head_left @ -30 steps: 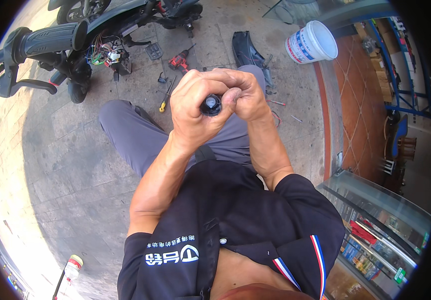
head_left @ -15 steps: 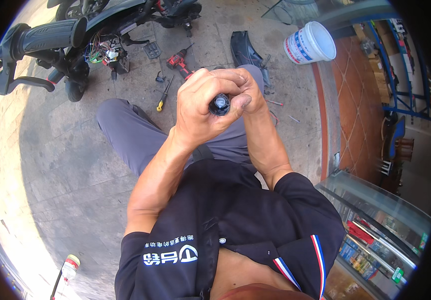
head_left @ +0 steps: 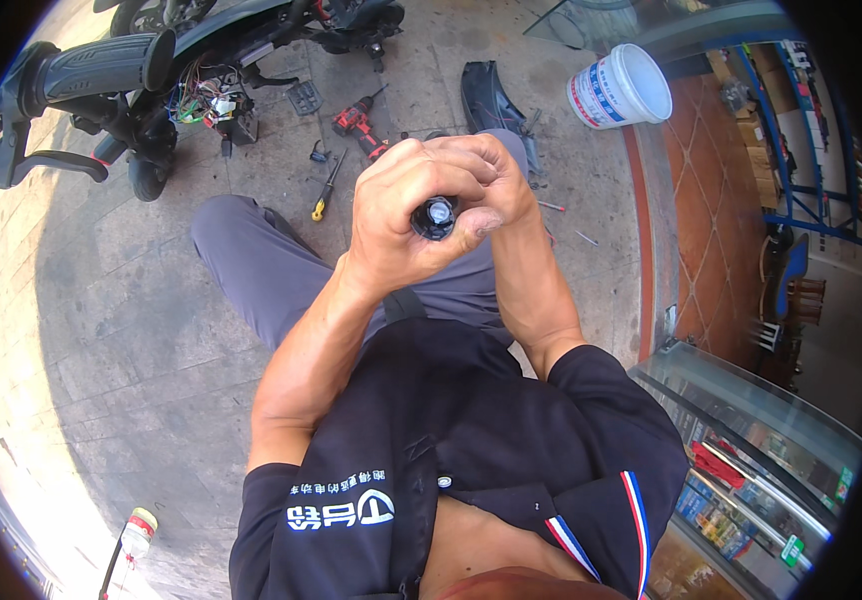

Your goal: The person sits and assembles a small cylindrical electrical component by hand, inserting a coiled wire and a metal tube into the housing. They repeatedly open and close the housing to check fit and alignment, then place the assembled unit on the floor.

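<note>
Both my hands are raised together in front of my chest. My left hand (head_left: 391, 215) is closed around a black round tube-like part (head_left: 435, 218). The part's open end points up toward me and has a pale grey core; its length is hidden in my grip. The left thumb presses along the near side of its rim. Against the left fingers, on the far right side, sits my right hand (head_left: 506, 180), also closed. What its fingers hold is hidden behind the left hand.
On the paving beyond my knees lie a red cordless drill (head_left: 359, 122), a yellow-handled screwdriver (head_left: 326, 190) and a curved black panel (head_left: 491, 95). A two-wheeler with exposed wiring (head_left: 213, 100) stands front left. A white bucket (head_left: 641, 85) is front right; a glass display case (head_left: 751, 420) stands right.
The visible end of the black part has shifted slightly left and down, with a small tilt. Both hands keep their closed hold in almost the same place.
</note>
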Demonstrator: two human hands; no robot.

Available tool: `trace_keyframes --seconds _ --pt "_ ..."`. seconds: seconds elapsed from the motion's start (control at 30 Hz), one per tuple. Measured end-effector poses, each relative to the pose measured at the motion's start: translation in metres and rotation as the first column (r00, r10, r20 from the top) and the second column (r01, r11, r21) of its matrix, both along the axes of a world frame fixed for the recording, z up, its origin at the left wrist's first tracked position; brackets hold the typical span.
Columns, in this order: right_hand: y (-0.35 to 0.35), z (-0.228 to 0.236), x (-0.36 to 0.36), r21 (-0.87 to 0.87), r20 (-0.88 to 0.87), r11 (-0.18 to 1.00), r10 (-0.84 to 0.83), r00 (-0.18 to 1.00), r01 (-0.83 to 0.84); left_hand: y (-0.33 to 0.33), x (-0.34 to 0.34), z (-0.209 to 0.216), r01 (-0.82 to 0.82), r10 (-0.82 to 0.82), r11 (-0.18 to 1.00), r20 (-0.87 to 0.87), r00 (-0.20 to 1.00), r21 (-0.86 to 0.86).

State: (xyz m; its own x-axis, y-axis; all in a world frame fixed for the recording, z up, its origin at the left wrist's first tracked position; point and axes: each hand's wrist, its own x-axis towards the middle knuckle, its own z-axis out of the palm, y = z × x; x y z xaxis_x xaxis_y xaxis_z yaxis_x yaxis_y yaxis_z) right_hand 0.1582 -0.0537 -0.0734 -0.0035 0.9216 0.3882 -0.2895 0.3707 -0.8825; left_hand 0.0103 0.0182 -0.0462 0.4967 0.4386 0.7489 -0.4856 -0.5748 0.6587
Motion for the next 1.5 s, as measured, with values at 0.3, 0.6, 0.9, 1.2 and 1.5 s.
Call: trace_keyframes --seconds 0.3,0.6,0.9,1.2,1.5 --pt "0.003 0.0 0.013 -0.003 0.133 0.994 0.105 0.986 -0.106 0.001 -0.001 -0.004 0.037 -0.035 0.998 -0.048 0.998 0.045" --pt "-0.003 0.003 -0.002 -0.14 0.126 0.99 -0.004 0.992 0.021 0.009 -0.004 -0.015 -0.022 0.024 0.999 -0.068 0.997 0.032" --pt "0.004 0.003 0.006 -0.065 0.092 0.992 0.114 0.989 -0.108 0.0 -0.006 -0.002 0.026 -0.026 1.0 -0.01 1.0 -0.01" --pt "0.003 0.007 0.001 -0.02 0.16 0.998 0.061 0.985 -0.058 0.0 -0.005 -0.009 -0.046 0.045 0.999 0.017 0.999 0.027" --pt "-0.006 0.015 -0.009 -0.2 0.167 0.978 -0.026 0.986 0.06 0.003 -0.003 -0.014 -0.077 0.077 0.997 0.035 0.996 -0.01"
